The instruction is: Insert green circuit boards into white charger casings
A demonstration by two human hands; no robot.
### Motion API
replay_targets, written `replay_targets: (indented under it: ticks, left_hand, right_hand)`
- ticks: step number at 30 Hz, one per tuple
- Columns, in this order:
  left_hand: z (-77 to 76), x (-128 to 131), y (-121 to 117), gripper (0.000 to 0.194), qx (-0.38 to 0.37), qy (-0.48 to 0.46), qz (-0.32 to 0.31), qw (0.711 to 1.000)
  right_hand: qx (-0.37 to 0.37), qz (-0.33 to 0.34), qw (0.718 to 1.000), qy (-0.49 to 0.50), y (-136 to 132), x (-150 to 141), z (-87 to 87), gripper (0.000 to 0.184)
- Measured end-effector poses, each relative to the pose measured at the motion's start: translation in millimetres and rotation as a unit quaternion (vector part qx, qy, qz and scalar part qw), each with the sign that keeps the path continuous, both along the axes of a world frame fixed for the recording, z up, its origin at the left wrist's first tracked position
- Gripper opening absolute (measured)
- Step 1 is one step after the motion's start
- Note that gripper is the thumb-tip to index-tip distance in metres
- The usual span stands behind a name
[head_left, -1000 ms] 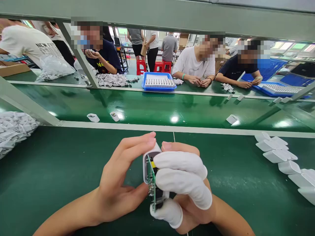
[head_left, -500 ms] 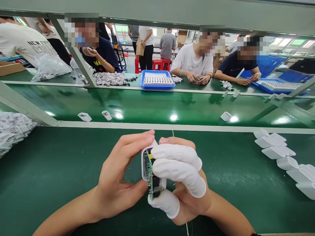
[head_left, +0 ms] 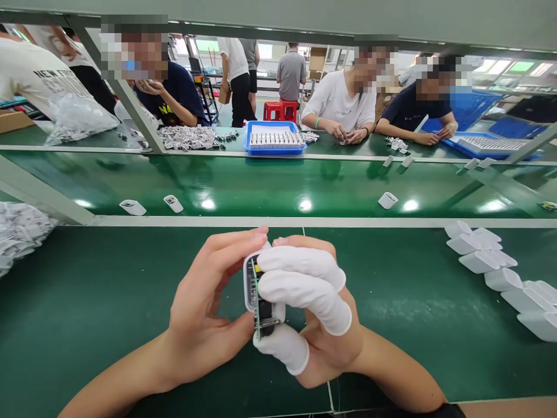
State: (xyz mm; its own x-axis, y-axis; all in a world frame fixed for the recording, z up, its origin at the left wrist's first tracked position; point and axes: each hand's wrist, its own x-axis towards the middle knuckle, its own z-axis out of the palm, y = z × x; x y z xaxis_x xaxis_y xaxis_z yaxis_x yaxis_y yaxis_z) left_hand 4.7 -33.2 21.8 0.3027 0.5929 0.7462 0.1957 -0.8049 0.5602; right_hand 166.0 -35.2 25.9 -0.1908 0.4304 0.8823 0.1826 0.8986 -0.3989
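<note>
Over the green table (head_left: pixel 108 290), both parts have been drawn closer: the white casing (head_left: pixel 246 287) is cupped by the curled left hand (head_left: pixel 195 307), the circuit board (head_left: pixel 256 310), long axis pointing away, pinched at the casing's mouth by the right hand (head_left: pixel 333 342).

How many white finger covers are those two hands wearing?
3, all on the right hand: thumb cover, lower finger cover, upper finger cover. More could be hidden.

Casings (head_left: pixel 503 268) lie right of the hands (head_left: pixel 261 307).
</note>
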Motion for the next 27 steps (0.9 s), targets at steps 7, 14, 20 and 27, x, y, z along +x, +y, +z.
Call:
replay_targets:
  ticks: [7,14,20,27]
  left_hand:
    - [-17.7,6,22,0.056,-0.042,-0.039,0.043,0.997]
    - [-26.2,8,33,0.055,0.161,0.039,0.109,0.980]
    - [-24.0,8,30,0.047,0.223,0.074,0.138,0.962]
    - [-21.4,14,17,0.039,0.237,0.038,0.159,0.958]
  right_hand:
    - [-0.158,0.040,0.987,0.008,14,4,-16.4,0.043]
    - [-0.469,0.211,0.851,0.105,19,4,-14.5,0.066]
    - [-0.378,0.167,0.909,0.060,18,6,-12.4,0.055]
    - [-0.405,0.181,0.894,0.058,11,9,-7.8,0.041]
